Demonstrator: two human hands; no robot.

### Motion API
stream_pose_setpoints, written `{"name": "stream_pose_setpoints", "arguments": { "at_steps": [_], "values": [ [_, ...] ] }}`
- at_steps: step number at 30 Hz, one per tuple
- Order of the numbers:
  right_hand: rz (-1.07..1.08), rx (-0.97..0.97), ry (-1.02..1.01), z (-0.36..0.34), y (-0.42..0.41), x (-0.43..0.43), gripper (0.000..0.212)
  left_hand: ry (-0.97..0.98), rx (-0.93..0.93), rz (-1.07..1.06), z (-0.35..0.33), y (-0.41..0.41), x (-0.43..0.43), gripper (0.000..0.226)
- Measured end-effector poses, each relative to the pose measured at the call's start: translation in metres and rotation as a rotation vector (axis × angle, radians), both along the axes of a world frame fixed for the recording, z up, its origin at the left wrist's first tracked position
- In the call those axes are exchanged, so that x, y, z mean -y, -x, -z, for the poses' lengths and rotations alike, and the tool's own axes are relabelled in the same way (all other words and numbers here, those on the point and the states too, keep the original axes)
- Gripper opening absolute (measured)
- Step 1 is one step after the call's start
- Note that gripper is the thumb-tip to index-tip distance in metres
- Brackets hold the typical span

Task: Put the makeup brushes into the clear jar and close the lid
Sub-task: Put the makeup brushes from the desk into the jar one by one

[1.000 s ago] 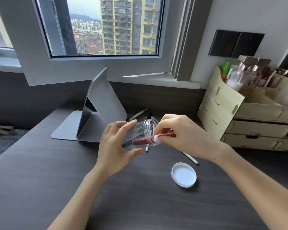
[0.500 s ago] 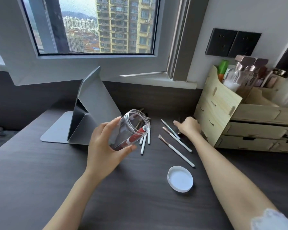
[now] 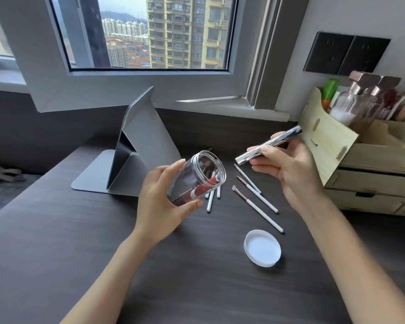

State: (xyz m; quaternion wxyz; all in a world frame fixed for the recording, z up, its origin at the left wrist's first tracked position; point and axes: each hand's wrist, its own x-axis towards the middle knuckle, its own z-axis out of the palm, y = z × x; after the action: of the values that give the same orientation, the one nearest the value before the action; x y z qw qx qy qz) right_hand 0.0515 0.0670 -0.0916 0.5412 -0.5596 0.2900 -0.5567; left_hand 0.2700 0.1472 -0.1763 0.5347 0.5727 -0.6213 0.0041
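My left hand (image 3: 164, 202) grips the clear jar (image 3: 197, 178), tilted with its open mouth up and to the right. A red tube with a white end (image 3: 204, 187) lies inside it. My right hand (image 3: 288, 169) holds a shiny silver tube (image 3: 269, 145) in the air, to the right of the jar's mouth. Several white-handled makeup brushes (image 3: 257, 206) lie on the dark desk (image 3: 56, 242) below and between my hands. The white lid (image 3: 262, 247) rests upside down on the desk, nearer to me.
A grey folding stand (image 3: 140, 146) sits behind the jar on the left. A wooden organizer with drawers (image 3: 360, 164), full of bottles, stands at the right against the wall. The window frame (image 3: 131, 90) juts over the back of the desk.
My right hand left the jar after the red tube went in, reached to the organizer's foot, and now holds the silver tube up. The jar has tilted more upright.
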Motion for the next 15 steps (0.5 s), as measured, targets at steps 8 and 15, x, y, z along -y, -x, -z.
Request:
{"name": "stream_pose_setpoints", "arguments": {
  "at_steps": [8, 15],
  "values": [
    [0.180, -0.519, 0.478, 0.012, -0.038, -0.057, 0.010, 0.005, 0.033, 0.037, -0.001, 0.005, -0.005, 0.079],
    [0.285, -0.796, 0.616, 0.031, -0.039, -0.056, 0.024, 0.038, 0.014, 0.033, -0.002, 0.000, -0.004, 0.081]
  ]
}}
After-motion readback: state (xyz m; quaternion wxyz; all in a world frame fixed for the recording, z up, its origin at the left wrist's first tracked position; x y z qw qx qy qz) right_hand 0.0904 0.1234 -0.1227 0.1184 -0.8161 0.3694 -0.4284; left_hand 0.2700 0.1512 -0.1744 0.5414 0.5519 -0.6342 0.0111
